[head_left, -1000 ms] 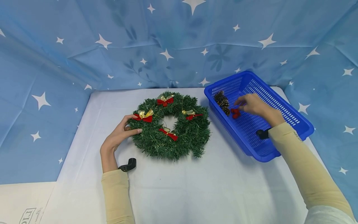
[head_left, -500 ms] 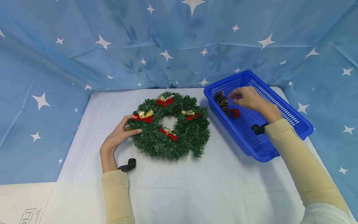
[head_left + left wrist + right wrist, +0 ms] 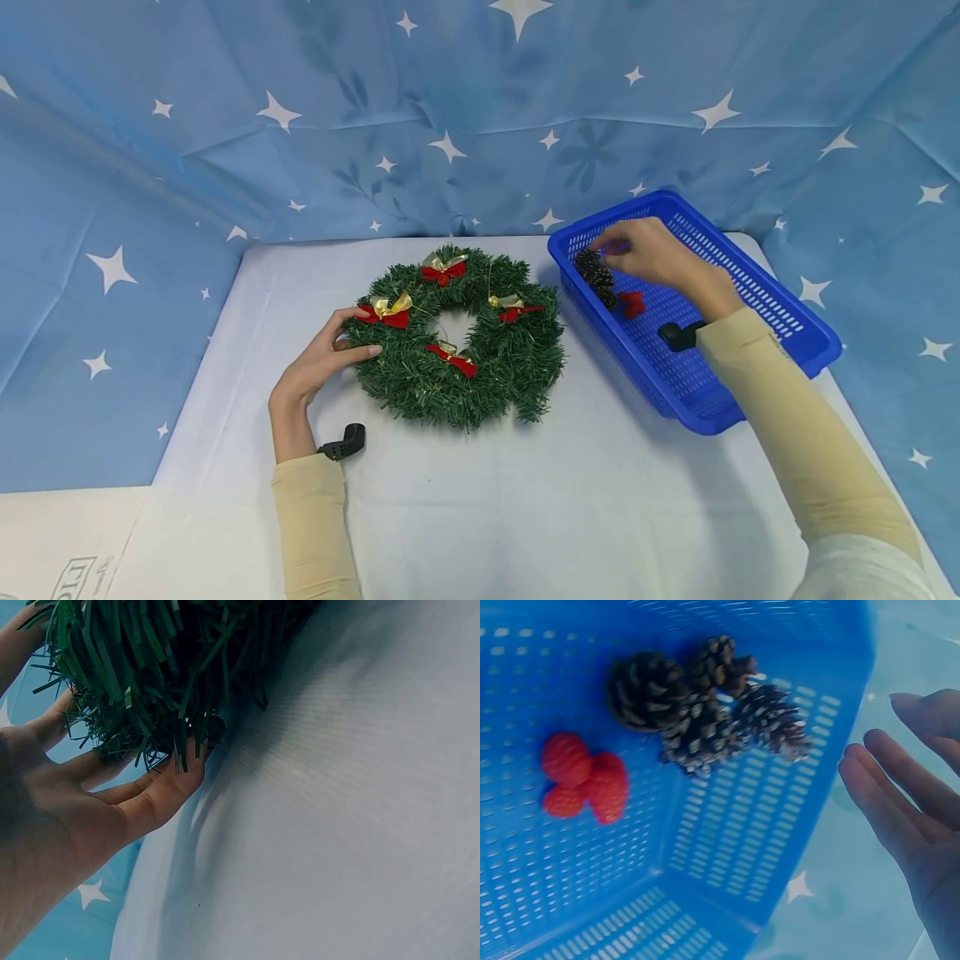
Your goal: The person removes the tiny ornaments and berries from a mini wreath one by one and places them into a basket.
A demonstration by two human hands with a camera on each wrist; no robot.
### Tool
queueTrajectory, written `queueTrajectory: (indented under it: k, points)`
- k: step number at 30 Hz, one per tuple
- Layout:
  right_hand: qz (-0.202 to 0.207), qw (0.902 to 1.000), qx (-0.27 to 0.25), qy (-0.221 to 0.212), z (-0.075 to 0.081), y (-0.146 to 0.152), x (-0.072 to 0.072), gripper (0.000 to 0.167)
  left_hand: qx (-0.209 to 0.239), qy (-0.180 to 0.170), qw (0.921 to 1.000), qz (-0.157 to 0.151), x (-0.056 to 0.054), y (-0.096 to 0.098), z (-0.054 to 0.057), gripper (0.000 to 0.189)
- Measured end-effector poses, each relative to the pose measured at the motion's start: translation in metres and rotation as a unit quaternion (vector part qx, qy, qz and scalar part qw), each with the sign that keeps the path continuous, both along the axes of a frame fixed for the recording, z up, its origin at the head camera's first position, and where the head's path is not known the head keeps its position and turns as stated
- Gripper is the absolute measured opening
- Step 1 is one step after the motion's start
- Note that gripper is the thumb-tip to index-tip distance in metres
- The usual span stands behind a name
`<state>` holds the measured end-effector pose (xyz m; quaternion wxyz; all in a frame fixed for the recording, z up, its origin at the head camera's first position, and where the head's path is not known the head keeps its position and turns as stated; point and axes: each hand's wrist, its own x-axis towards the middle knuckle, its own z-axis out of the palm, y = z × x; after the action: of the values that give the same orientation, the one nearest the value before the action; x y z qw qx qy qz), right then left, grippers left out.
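A green wreath [image 3: 450, 396] with several red-and-gold bows lies on the white table. My left hand [image 3: 315, 362] grips its left side, fingers beside the left bow [image 3: 386, 312] and curled under the branches in the left wrist view. Over the back left part of the blue basket [image 3: 675, 417], my right hand [image 3: 641, 248] hovers with loosely bent fingers and holds nothing. Closest to it are several brown pine cones [image 3: 701, 735] at the basket's end. Red raspberry-like ornaments [image 3: 570, 761] lie near the cones on the basket floor.
The basket stands at the table's right rear, its long wall [image 3: 615, 354] angled toward the wreath. Blue star-patterned cloth [image 3: 337, 125] encloses the back and sides. The white tabletop [image 3: 525, 508] stretches in front of the wreath.
My right hand has moved left and toward the back, from above the red ornaments to the pine cones. The left hand and the wreath stay in place.
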<state>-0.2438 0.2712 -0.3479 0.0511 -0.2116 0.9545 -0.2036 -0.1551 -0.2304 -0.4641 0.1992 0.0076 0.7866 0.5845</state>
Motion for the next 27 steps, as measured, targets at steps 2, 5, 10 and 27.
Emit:
queueTrajectory:
  k: [2, 5, 10, 27]
  points:
    - [0.004, 1.0, 0.0, 0.002, 0.003, -0.004, -0.001, 0.026, 0.0, 0.0, 1.0, -0.001, 0.0, 0.0, 0.0, 0.073]
    - [0.009, 1.0, 0.0, 0.0, 0.007, -0.011, -0.002, 0.026, -0.001, 0.0, 1.0, -0.001, 0.0, 0.0, 0.0, 0.073]
    - [0.016, 0.9998, -0.01, -0.009, 0.012, -0.023, -0.006, 0.028, -0.003, 0.0, 1.0, -0.002, 0.0, 0.0, 0.0, 0.074]
    - [0.053, 0.9976, -0.034, -0.029, 0.013, -0.065, -0.016, 0.029, -0.003, 0.003, 1.0, -0.004, 0.0, -0.001, 0.0, 0.074]
